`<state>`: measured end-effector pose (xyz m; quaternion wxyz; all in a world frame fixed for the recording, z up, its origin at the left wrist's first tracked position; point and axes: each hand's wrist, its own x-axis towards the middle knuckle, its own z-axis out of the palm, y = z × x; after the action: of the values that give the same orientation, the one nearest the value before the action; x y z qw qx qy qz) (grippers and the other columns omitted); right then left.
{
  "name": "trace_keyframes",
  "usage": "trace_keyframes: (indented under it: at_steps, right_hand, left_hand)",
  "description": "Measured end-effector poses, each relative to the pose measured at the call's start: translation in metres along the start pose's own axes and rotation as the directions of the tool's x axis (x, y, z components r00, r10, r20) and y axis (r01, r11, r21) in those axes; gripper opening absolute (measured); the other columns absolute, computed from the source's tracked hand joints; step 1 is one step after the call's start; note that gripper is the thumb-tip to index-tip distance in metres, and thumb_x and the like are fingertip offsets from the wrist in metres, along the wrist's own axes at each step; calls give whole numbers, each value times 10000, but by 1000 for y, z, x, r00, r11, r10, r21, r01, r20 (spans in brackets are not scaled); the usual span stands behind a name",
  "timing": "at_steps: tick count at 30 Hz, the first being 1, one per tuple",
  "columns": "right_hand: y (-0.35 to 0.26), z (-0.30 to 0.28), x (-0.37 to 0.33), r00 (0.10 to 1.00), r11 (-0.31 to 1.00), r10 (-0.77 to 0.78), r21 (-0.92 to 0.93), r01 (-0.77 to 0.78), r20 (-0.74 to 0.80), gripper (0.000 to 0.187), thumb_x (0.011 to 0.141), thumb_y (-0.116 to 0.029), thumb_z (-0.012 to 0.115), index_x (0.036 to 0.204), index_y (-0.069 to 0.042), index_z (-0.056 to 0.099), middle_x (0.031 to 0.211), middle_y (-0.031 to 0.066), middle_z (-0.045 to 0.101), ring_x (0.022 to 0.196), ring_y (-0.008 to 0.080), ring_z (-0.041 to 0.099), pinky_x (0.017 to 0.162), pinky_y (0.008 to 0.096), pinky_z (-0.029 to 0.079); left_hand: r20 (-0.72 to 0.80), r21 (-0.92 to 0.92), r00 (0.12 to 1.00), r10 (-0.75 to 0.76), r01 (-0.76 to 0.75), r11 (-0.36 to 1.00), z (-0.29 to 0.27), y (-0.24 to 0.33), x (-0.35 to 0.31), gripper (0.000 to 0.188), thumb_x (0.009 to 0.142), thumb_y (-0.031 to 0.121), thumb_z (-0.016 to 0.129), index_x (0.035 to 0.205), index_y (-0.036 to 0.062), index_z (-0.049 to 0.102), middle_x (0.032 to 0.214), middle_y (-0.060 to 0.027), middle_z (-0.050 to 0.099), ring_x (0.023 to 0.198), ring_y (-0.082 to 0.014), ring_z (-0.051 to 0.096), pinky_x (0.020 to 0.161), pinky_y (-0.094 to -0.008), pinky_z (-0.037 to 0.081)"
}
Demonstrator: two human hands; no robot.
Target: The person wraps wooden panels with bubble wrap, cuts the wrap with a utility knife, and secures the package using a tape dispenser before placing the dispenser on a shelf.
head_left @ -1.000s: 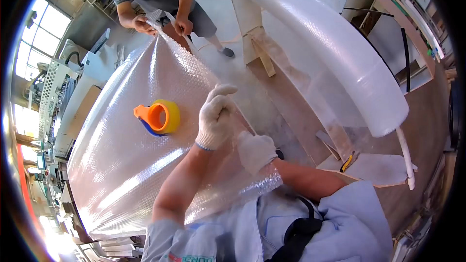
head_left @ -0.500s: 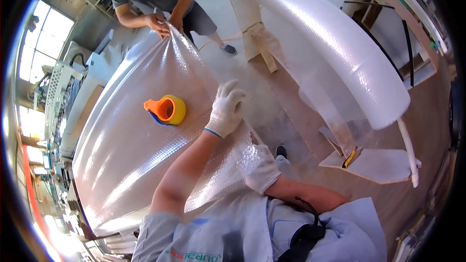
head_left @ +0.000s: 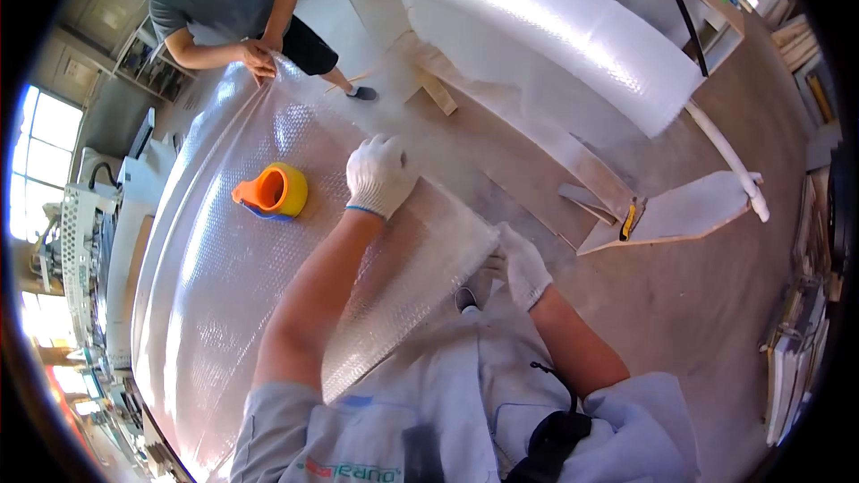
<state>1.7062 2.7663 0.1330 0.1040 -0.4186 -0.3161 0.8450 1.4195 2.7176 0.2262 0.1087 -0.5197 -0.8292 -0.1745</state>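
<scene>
A sheet of clear bubble wrap (head_left: pixel 268 304) is spread over a large flat surface in front of me. My left hand (head_left: pixel 382 174), in a white knit glove, is closed on its right edge. My right hand (head_left: pixel 521 266), gloved the same way, pinches the sheet's near right corner, drawn out to the right; some of its fingers are hidden. On the sheet, left of my left hand, rests an orange tape dispenser (head_left: pixel 261 190) with a yellow tape roll (head_left: pixel 295 186). At the far end, a co-worker's hands (head_left: pixel 259 61) hold the sheet's gathered edge.
A big bubble wrap roll (head_left: pixel 573 31) hangs on a white pole (head_left: pixel 727 156) at the far right. Below it, a yellow utility knife (head_left: pixel 630 220) lies on a pale board (head_left: pixel 684 213). Machinery (head_left: pixel 85 241) stands left; panels (head_left: pixel 787 367) lean at the right.
My right hand has moved outward to the right, stretching the corner away from my body. The fingers of my left hand have curled down onto the edge. The whole view has shifted.
</scene>
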Motion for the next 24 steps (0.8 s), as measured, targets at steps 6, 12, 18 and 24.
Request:
trace_keyframes:
  at_steps: [6, 12, 18, 24]
  right_hand:
    - [9, -5, -9, 951, 968, 79, 205, -145, 299, 560, 1076, -567, 607, 1324, -71, 679, 1193, 108, 766, 1018, 253, 752, 888, 423, 598]
    - [17, 7, -17, 978, 953, -13, -293, 75, 208, 387, 1027, -337, 739, 1219, -1, 759, 963, 37, 752, 830, 121, 702, 741, 303, 584]
    - [13, 30, -27, 967, 902, -251, -355, 247, 34, 305, 996, -260, 716, 960, 35, 783, 789, 3, 695, 723, 104, 645, 690, 284, 546]
    - [-36, 79, -25, 915, 869, -356, -292, 400, 192, 269, 949, -191, 704, 801, 31, 740, 775, -6, 668, 729, 82, 582, 660, 279, 472]
  left_hand:
    - [121, -76, 970, 209, -201, 977, -52, 30, -63, 682, 838, 450, 805, 1263, -58, 641, 1309, -266, 619, 1234, -471, 585, 1078, -549, 488]
    - [229, 94, 956, 184, -209, 973, -32, 39, -78, 933, 847, 470, 788, 1450, -181, 503, 1518, -383, 495, 1439, -554, 451, 1238, -571, 367]
    - [243, 212, 958, 155, -208, 955, -21, 46, -82, 932, 873, 463, 739, 1441, -230, 484, 1509, -434, 485, 1439, -591, 444, 1236, -612, 348]
    - [263, 273, 957, 124, -197, 942, -11, 37, -86, 906, 900, 409, 690, 1498, -221, 429, 1545, -430, 454, 1443, -595, 446, 1221, -625, 347]
